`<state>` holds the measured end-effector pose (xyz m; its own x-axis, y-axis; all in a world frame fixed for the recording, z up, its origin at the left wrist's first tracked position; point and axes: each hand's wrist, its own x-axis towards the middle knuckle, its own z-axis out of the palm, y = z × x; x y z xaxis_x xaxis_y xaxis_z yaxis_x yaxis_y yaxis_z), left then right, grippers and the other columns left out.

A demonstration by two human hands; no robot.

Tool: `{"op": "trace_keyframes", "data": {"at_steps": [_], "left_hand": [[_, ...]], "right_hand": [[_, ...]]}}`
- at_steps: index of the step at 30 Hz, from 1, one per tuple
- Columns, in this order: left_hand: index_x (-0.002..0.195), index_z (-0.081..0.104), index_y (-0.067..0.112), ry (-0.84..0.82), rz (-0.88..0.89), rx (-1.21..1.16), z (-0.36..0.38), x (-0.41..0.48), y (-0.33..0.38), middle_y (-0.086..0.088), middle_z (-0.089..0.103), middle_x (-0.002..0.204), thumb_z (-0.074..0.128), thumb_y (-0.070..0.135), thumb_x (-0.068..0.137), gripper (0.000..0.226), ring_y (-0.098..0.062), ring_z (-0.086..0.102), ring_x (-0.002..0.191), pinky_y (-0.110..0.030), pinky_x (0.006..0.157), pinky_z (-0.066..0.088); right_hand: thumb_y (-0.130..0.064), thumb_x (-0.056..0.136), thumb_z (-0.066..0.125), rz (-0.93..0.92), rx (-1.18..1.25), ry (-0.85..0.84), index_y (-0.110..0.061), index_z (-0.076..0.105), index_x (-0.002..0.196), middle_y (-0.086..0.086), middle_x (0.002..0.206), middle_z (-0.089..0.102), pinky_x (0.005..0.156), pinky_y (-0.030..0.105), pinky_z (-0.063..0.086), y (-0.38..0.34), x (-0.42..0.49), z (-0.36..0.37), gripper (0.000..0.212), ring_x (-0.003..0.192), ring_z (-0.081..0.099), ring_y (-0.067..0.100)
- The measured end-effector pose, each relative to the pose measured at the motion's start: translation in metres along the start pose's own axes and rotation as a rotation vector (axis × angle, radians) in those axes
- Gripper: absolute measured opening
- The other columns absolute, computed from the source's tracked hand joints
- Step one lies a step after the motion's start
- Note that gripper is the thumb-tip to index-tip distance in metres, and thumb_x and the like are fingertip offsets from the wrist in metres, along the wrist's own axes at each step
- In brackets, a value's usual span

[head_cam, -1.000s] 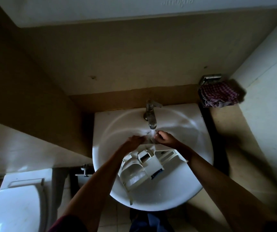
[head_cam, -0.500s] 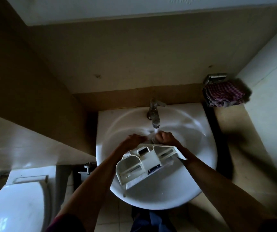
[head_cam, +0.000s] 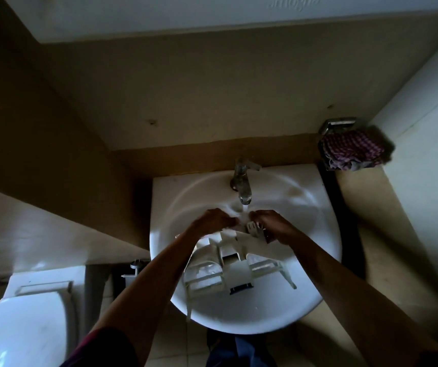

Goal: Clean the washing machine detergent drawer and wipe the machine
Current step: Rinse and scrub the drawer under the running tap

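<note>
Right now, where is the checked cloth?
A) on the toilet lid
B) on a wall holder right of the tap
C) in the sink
B: the cloth hangs from the metal holder beside the tap, while the sink holds the drawer.

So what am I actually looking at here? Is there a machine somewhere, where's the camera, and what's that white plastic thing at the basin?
There is no machine here: these are a person's two bare arms. The one picture comes from a camera worn on the person's head, looking forward and down, so the arms reach in from the bottom edge. Below them is a white sink, with water running from the tap. The white plastic piece is a washing machine's detergent drawer, taken out for cleaning. The left hand and the right hand both hold its far end under the stream to rinse it. A checked cloth sits at a metal holder on the right, and a toilet stands at the lower left.
</note>
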<state>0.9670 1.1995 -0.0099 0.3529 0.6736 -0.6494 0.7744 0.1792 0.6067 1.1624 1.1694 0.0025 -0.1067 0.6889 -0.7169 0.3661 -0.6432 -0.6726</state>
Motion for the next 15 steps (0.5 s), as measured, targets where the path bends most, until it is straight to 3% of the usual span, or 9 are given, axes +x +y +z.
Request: {"op": "trace_keyframes", "data": {"at_steps": [2,5,7,9,15], "left_hand": [[0.109,0.071,0.010,0.002,0.012,0.038,-0.005,0.001,0.001,-0.009,0.069,0.106,0.055,0.050,0.091,0.047,-0.017,0.060,0.092,-0.021,0.072,0.043],[0.100,0.072,0.012,0.018,0.021,0.083,-0.011,0.001,-0.005,-0.001,0.069,0.097,0.056,0.051,0.091,0.043,-0.011,0.059,0.086,-0.018,0.069,0.041],[0.110,0.071,0.014,0.015,0.026,0.050,-0.013,0.001,-0.017,0.002,0.068,0.104,0.061,0.043,0.090,0.037,-0.011,0.061,0.093,-0.017,0.075,0.045],[0.112,0.069,0.009,0.013,0.049,-0.019,-0.012,0.000,-0.027,-0.007,0.070,0.111,0.066,0.028,0.089,0.031,-0.013,0.063,0.094,-0.012,0.073,0.048],[0.109,0.070,0.005,0.088,0.053,-0.078,-0.006,0.004,-0.043,-0.012,0.071,0.103,0.069,0.022,0.087,0.028,0.006,0.056,0.070,0.001,0.062,0.043]], "right_hand": [[-0.038,0.095,0.050,0.042,0.050,0.007,-0.021,0.062,0.108,0.010,0.097,0.061,0.066,0.031,0.049,0.007,0.003,-0.001,0.025,0.080,0.060,0.028],[-0.036,0.096,0.050,0.048,0.085,0.040,-0.020,0.058,0.116,0.010,0.095,0.059,0.070,0.035,0.050,0.016,0.000,-0.007,0.027,0.083,0.061,0.031],[-0.033,0.098,0.049,0.041,0.110,0.064,-0.019,0.060,0.109,0.014,0.099,0.061,0.070,0.036,0.052,0.022,-0.005,-0.011,0.021,0.085,0.062,0.033],[-0.033,0.098,0.047,0.040,0.130,0.078,-0.022,0.061,0.099,0.016,0.102,0.063,0.072,0.038,0.053,0.027,-0.008,-0.013,0.018,0.090,0.063,0.035],[-0.032,0.099,0.045,-0.013,0.160,0.103,-0.007,0.060,0.102,0.019,0.099,0.063,0.074,0.041,0.053,0.042,-0.011,-0.018,0.029,0.091,0.063,0.036]]}}
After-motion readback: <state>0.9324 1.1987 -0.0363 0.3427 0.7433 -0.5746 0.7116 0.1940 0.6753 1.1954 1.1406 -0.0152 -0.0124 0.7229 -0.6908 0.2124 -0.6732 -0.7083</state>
